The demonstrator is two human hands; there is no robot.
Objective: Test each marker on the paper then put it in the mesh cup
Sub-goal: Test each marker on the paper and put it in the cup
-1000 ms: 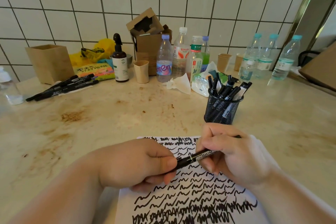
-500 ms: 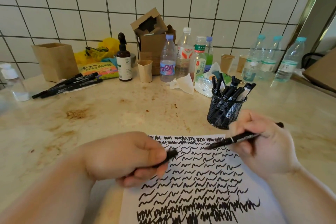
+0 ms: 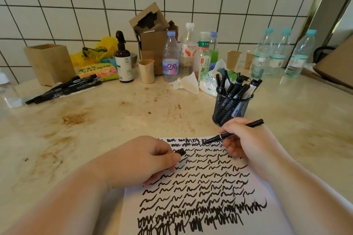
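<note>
My right hand point(image 3: 246, 139) grips a thin black marker point(image 3: 225, 135), its tip down on the top edge of the white paper point(image 3: 275, 213), which is covered in black squiggles. My left hand point(image 3: 145, 160) rests on the paper's left part and pinches the marker's black cap point(image 3: 180, 151). Just behind my right hand stands the black mesh cup point(image 3: 230, 108), holding several black markers. Several more black markers point(image 3: 63, 89) lie in a loose bundle at the far left of the counter.
Along the tiled wall stand a wooden box point(image 3: 49, 63), a brown pump bottle point(image 3: 124, 61), a beige cup point(image 3: 146, 70), cardboard boxes point(image 3: 152, 34), several plastic bottles point(image 3: 188, 49) and a crumpled tissue point(image 3: 188, 83). The stained counter point(image 3: 114, 118) lies between them and the paper.
The cap came off the marker into my left hand. My right hand swung the marker out to the right, then lowered its tip onto the paper's top edge.
</note>
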